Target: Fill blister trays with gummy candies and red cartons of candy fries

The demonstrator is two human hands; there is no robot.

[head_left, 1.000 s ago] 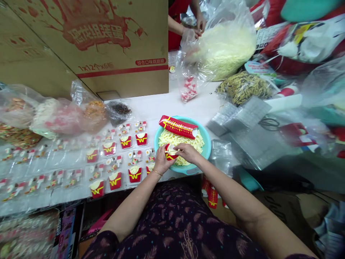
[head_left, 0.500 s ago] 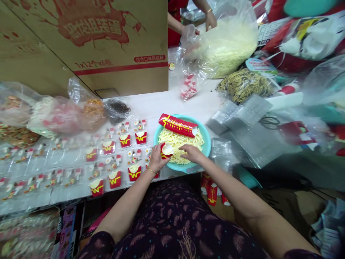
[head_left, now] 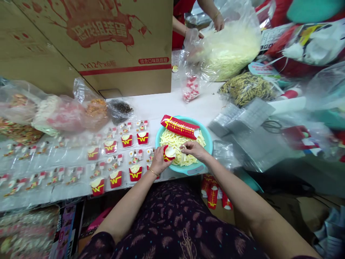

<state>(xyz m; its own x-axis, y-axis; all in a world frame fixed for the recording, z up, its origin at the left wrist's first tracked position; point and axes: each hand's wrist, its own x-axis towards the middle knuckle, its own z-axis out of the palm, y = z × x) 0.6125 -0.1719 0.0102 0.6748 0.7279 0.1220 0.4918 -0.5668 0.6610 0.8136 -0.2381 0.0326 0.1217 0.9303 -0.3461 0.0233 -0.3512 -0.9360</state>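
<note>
My left hand [head_left: 158,162] holds a small red fry carton [head_left: 169,153] with a yellow W and a pale inside, at the left rim of a turquoise basin [head_left: 210,142]. The basin is filled with pale miniature fries [head_left: 185,159]. Above them, my right hand [head_left: 196,150] is pinched around a few of the fries, close to the carton's opening. A nested stack of red cartons [head_left: 180,126] lies across the back of the basin. To the left, several filled red cartons [head_left: 135,173] rest on clear plastic trays.
A large cardboard box [head_left: 129,79] stands at the back left, with bags of small pieces [head_left: 64,111] before it. Another person's hand [head_left: 219,22] is by a big bag of pale fries [head_left: 229,54]. Clear plastic packs [head_left: 237,118] lie at right; more red cartons [head_left: 212,197] sit below the table edge.
The fingers of my right hand, spread over the fries before, have closed in a pinch and lifted slightly. My left hand still holds the carton. The whole view has shifted a little.
</note>
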